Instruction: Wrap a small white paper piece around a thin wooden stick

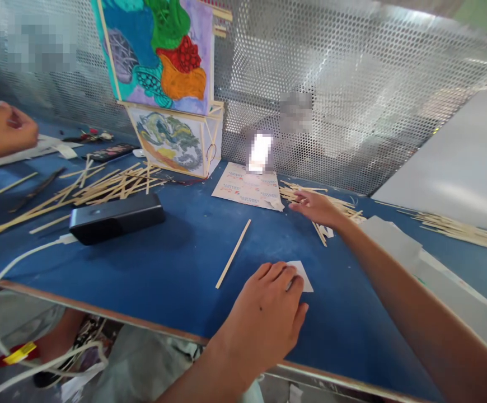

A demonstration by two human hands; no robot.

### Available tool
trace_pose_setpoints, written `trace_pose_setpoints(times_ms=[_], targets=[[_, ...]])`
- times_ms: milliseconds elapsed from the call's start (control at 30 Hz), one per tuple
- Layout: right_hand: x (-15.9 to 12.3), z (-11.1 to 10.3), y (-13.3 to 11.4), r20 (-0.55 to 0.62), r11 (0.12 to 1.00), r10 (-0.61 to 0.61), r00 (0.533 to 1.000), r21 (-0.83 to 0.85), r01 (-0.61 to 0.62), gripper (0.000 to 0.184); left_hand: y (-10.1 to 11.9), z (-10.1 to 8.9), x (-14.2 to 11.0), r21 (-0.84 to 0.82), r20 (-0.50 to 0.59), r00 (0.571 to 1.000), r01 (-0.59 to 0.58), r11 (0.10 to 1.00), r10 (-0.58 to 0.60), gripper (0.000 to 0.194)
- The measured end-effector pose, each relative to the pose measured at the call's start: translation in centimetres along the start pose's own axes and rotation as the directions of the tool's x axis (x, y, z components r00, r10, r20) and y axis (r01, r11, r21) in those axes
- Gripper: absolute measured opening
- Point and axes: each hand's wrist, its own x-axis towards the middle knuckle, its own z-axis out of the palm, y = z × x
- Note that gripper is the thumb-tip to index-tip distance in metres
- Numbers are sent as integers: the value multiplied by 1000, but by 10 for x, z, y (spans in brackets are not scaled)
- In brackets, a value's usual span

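My left hand lies flat near the front edge of the blue table, its fingers pressing on a small white paper piece. Stretched far forward, my right hand has its fingers extended over a pile of thin bamboo sticks, next to a printed paper sheet. A single loose stick lies on the table left of my left hand.
Another person's hand works at the far left. A painted paper lantern frame stands at the back, with more sticks and a black box with white cable. White sheets lie right; a perforated metal screen stands behind.
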Motion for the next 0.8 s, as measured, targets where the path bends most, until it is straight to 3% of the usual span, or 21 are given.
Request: trace_pose_setpoints(times_ms=[100, 200, 333, 633, 733, 800], targets=[[24, 26, -15, 60, 992, -35, 998, -117, 42, 36, 0, 0, 0, -11, 4, 1000, 2, 1000, -2, 34], [33, 37, -19, 96, 981, -51, 994, -180, 68, 32, 0, 0, 0, -22, 2, 1000, -2, 1000, 2, 35], [27, 35, -14, 104, 977, -69, 992, -194, 88, 29, 0, -1, 0, -15, 0, 1000, -10, 1000, 10, 35], [26, 47, -21, -18, 990, -66, 998, -126, 63, 34, 1, -4, 1, -15, -37, 999, -18, 1000, 17, 29], [20, 37, -28, -42, 995, -84, 996, -64, 81, 30, -2, -14, -1, 17, -45, 999, -26, 1000, 27, 34], [6, 23, -33, -67, 994, -108, 992, -18, 107, 28, -11, -26, -5, 81, -38, 998, 57, 995, -54, 32]])
